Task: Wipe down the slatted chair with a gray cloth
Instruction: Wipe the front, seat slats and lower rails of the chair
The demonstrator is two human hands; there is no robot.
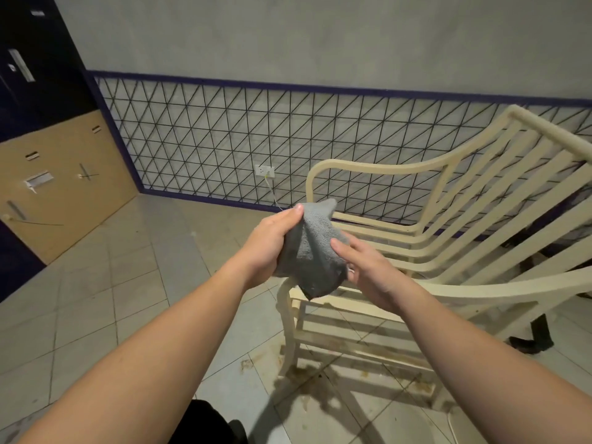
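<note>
The cloth [309, 251] sits between the hands, above the chair's [448, 238] front. The chair stands on the floor [112, 283], before the wall [288, 43].

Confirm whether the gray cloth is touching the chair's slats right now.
No: the gray cloth is held up between the left hand and right hand, in front of the chair.

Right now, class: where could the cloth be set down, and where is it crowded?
Free: the bare floor left of the chair, bordered by the door and wall. The chair's seat slats are also bare. Crowded: both hands, left and right, bunch the cloth above the chair's front corner; stains mark the floor underneath.
</note>
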